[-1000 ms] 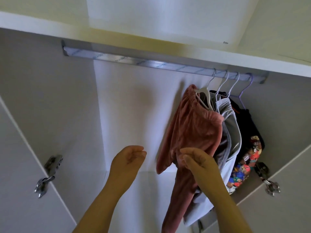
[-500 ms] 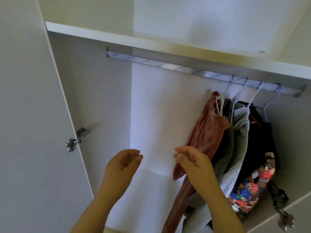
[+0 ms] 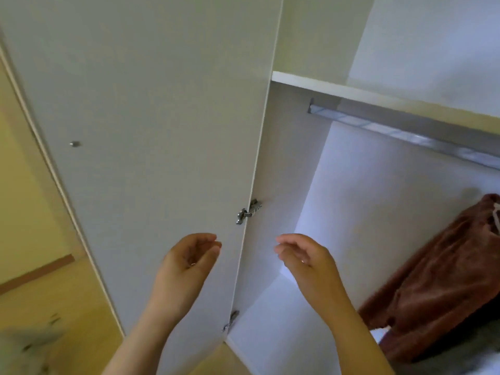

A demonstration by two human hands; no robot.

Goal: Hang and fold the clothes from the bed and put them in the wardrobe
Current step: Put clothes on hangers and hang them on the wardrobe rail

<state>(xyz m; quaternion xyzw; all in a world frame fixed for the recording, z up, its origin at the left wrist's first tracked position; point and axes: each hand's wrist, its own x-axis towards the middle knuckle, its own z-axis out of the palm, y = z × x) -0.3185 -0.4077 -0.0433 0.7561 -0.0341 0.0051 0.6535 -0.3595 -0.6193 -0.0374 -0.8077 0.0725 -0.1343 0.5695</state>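
Both hands, left hand [image 3: 190, 262] and right hand [image 3: 303, 259], are being held apart, empty; pink garment [image 3: 438, 272] is hanging at 3 o'clock, nearer the right.

Two bare hands, the left hand [image 3: 189, 262] and the right hand [image 3: 307, 262]. One open wardrobe door [image 3: 151, 131] with two metal hinges [image 3: 247, 212]. One hanging rail [image 3: 405, 133], one brown garment [image 3: 443, 280].
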